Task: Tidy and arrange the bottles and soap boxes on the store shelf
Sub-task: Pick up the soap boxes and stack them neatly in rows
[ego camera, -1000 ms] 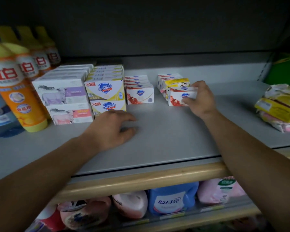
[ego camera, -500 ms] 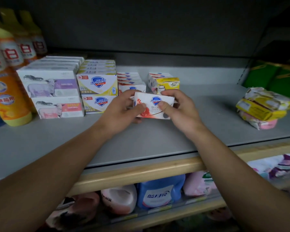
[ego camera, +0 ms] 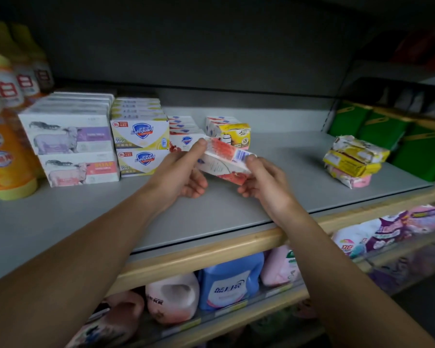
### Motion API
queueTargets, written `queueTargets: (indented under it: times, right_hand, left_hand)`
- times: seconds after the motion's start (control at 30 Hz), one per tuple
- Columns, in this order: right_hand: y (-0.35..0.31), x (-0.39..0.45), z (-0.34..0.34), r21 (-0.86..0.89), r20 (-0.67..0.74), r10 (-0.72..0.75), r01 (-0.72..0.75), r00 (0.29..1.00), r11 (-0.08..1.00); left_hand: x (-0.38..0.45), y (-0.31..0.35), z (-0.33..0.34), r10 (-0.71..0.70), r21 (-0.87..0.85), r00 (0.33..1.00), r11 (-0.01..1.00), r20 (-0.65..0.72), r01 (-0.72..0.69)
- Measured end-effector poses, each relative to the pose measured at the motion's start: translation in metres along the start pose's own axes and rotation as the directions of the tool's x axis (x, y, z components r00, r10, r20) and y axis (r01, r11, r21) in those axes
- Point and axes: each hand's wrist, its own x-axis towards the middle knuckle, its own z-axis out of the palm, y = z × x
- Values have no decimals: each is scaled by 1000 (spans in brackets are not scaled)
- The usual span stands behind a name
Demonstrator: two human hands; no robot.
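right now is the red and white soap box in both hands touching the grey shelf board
Apart. The head view shows the red and white soap box, tilted, pinched by the left hand and right hand, with bare grey shelf board below it.

A white and red soap box [ego camera: 225, 160] is held tilted above the grey shelf [ego camera: 236, 207], barcode side up. Stacked soap boxes [ego camera: 140, 144] are lined up far left, beside orange bottles [ego camera: 6, 151] at the left edge.
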Motion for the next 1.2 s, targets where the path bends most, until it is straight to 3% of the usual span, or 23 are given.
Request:
queueTargets:
  times: [0.1, 0.2, 0.4, 0.53, 0.67, 0.8, 0.93, 1.07, 1.2]
  right_hand:
    - [0, 4, 2, -38, -42, 28, -29, 999, 999]
    - [0, 6, 4, -88, -65, 43, -49, 997, 995]
    - [5, 6, 2, 9, 21, -36, 35, 999, 999]
    - [5, 2, 0, 21, 81, -97, 95, 992, 995]
    - [11, 6, 0, -1, 38, -104, 104, 994, 995]
    - [15, 9, 0, -113, 21, -151, 153, 988, 982]
    - [12, 6, 2, -202, 5, -212, 208, 977, 957]
    - [11, 3, 1, -181, 86, -171, 184, 981, 966]
    - [10, 2, 0, -174, 109, -180, 198, 977, 965]
  left_hand:
    - [-2, 0, 0, 16, 206, 999, 978, -36, -9]
    - [-3, -1, -2, 20, 284, 998, 959, -59, -2]
    - [-1, 1, -8, 41, -38, 997, 999, 73, -38]
    - [-4, -3, -10, 63, -75, 988, 996, 143, -52]
    - [-1, -5, -14, 128, -148, 969, 984, 213, -97]
    - [-2, -6, -14, 167, -95, 951, 985, 262, -146]
    - [-6, -5, -12, 147, -156, 975, 980, 165, -121]
    - [-3, -8, -9, 268, -73, 958, 963, 106, -261]
    - [-1, -9, -11, 340, -13, 931, 940, 135, -341]
